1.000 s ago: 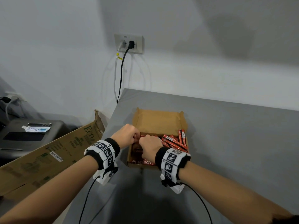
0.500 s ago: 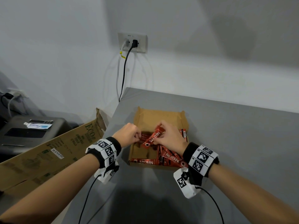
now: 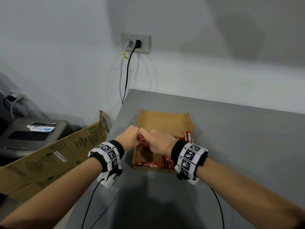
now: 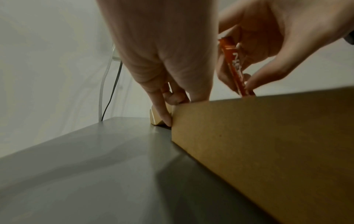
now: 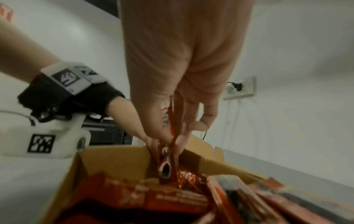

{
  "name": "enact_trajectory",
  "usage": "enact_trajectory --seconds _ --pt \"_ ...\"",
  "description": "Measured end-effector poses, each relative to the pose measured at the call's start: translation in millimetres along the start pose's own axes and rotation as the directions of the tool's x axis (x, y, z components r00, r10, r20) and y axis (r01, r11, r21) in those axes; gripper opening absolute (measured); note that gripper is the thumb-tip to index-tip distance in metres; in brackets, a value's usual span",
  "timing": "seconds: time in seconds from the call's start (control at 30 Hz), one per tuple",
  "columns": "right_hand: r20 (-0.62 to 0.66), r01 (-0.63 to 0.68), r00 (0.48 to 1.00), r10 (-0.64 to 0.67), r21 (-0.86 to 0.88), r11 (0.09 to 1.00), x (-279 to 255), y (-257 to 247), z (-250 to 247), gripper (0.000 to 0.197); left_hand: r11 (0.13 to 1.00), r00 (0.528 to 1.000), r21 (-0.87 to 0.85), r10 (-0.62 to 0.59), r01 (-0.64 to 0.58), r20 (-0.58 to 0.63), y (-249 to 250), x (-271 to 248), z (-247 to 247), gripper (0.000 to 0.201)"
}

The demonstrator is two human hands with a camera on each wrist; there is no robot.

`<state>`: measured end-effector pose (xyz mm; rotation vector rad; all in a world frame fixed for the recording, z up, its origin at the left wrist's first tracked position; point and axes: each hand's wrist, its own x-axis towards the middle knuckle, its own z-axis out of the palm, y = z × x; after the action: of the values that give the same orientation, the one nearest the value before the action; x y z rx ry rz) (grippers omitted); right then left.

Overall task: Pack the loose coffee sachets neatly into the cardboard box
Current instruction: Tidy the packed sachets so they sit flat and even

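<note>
While L fingers (image 4: 164,116) touch box (image 4: 268,136), R fingers (image 5: 205,119) pinch sachet (image 5: 165,168).

box (image 3: 162,123): matt brown cardboard | sachets (image 3: 149,164): glossy red foil | table (image 3: 239,146): smooth matt grey | wristbands (image 3: 189,154): black cloth, white plastic

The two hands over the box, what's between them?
A red sachet, pinched by the right hand beside the left hand, above the box wall; the left wrist view shows it.

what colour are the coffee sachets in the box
Red with white lettering on the coffee sachets, clearest in the head view.
</note>
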<state>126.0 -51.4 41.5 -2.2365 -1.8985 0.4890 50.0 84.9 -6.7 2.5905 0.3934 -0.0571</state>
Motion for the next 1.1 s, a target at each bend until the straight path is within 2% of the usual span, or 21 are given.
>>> enact_trajectory --seconds 0.07,0.13,0.23,0.47,0.63,0.8,0.93,1.03,1.1 --pt "-0.003 -0.025 1.000 0.025 0.020 1.000 1.9 -1.1 4.0 0.036 1.000 1.000 0.001 -0.005 0.005 0.007 -2.2 0.0 -0.2 0.007" --pt "0.014 -0.100 0.995 0.100 0.097 0.990 1.7 1.4 5.4 0.028 0.998 1.000 0.065 -0.019 0.018 0.021 -0.3 -0.6 -0.5 0.009" --pt "0.064 -0.161 0.985 0.159 0.030 0.987 3.0 4.1 6.4 0.016 0.996 1.000 0.085 0.007 -0.009 0.026 3.0 -0.5 -0.8 0.011" --pt "0.064 -0.125 0.989 0.134 -0.125 0.984 6.9 -8.9 8.0 0.020 0.992 0.997 0.126 -0.014 0.005 0.071 4.1 -2.0 -5.2 0.013" --pt "0.077 -0.095 0.991 0.113 -0.204 0.974 6.2 -15.8 13.3 0.027 0.986 0.992 0.162 0.025 -0.045 0.126 6.6 -2.9 -11.8 0.016" --pt "0.064 -0.184 0.979 0.193 -0.120 0.976 6.2 -14.6 13.2 0.025 0.988 0.988 0.153 0.008 -0.032 0.151 10.3 -5.0 -14.0 0.014" --pt "0.048 -0.203 0.978 0.205 -0.049 0.978 7.3 -9.4 8.4 0.021 0.989 0.980 0.147 -0.011 -0.019 0.199 16.5 -7.1 -18.4 0.017" --pt "0.047 -0.190 0.980 0.193 -0.063 0.980 6.0 -8.9 7.9 0.021 0.953 0.989 0.302 -0.033 -0.012 0.143 18.6 -4.7 -11.1 0.012" --pt "0.034 -0.161 0.985 0.167 -0.135 0.978 2.9 -10.3 8.2 0.021 0.946 0.996 0.323 -0.023 -0.007 0.089 17.8 -4.7 -4.6 0.012"
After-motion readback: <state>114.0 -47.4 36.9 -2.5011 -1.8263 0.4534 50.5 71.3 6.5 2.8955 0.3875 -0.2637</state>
